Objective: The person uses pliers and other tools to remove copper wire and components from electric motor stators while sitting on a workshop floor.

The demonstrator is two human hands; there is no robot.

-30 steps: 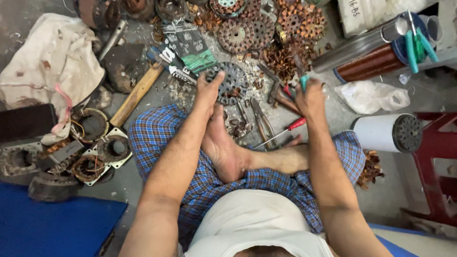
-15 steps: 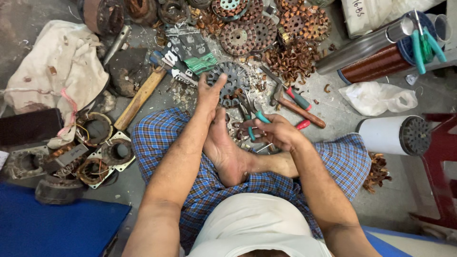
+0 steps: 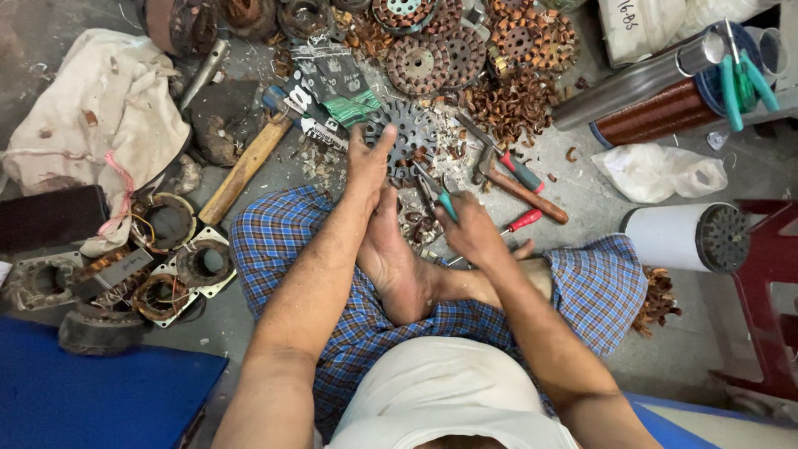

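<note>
I sit cross-legged on the floor, one bare foot [image 3: 397, 259] turned up in front of me. My left hand [image 3: 367, 158] presses flat on a dark round toothed metal core [image 3: 405, 133] lying on the floor. My right hand [image 3: 470, 229] grips green-handled pliers [image 3: 439, 196], their jaws pointing toward the core's near edge. Copper wire scraps lie around the core.
A wooden-handled hammer [image 3: 243, 170], red-handled screwdriver [image 3: 514, 225] and another hammer [image 3: 519, 189] lie nearby. Rusty toothed cores [image 3: 424, 58] and copper scraps are piled at the back. Motor housings [image 3: 166, 224] sit left, a cloth [image 3: 91, 125], metal tube [image 3: 636, 79], copper-wire spool [image 3: 665, 112], white cylinder [image 3: 677, 237] right.
My right hand drew back from the tools at the far right, picked up the green-handled pliers and brought them in toward the core. My left hand stayed on the core.
</note>
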